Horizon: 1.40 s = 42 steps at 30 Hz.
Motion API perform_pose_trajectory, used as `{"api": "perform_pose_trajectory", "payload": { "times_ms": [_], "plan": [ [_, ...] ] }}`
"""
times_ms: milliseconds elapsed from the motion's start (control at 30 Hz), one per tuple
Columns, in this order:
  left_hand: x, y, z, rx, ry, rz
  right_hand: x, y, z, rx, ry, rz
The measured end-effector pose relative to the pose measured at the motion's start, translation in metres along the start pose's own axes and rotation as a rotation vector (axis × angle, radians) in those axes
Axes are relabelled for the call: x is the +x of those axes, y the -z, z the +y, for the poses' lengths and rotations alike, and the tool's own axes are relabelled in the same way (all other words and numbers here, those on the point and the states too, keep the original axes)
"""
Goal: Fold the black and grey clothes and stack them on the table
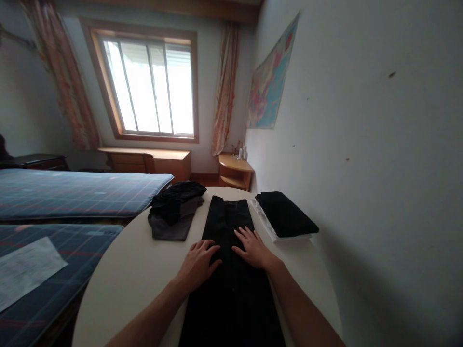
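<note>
A long black garment, which looks like a pair of trousers (pixel 231 299), lies lengthwise down the middle of the round pale table (pixel 123 284). Its waistband end points away from me, and its near end runs out of view at the bottom. My left hand (pixel 200 260) rests on the garment's left edge with fingers stretched out. On its right half lies my right hand (pixel 251 246), flat with fingers spread. Both palms face down, and neither hand grips anything visible.
At the table's back left sits a loose pile of dark clothes (pixel 173 212). Folded black cloth (pixel 287 214) lies over white cloth (pixel 267 226) at the right, beside the wall (pixel 379 193). Mattresses (pixel 72 193) stand left; a corner shelf (pixel 235 164) is beyond the table.
</note>
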<state>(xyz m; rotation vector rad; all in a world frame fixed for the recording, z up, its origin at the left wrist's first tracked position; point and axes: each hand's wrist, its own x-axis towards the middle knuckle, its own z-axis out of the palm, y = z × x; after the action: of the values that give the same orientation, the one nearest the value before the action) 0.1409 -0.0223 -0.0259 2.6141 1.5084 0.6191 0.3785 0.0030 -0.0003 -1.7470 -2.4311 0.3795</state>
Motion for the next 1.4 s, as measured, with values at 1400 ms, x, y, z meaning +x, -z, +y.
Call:
{"api": "perform_pose_trajectory", "payload": {
  "times_ms": [1400],
  "plan": [
    [-0.003, -0.005, -0.012, -0.113, -0.134, -0.126, -0.012, 0.007, -0.028, 0.003, -0.054, 0.107]
  ]
}}
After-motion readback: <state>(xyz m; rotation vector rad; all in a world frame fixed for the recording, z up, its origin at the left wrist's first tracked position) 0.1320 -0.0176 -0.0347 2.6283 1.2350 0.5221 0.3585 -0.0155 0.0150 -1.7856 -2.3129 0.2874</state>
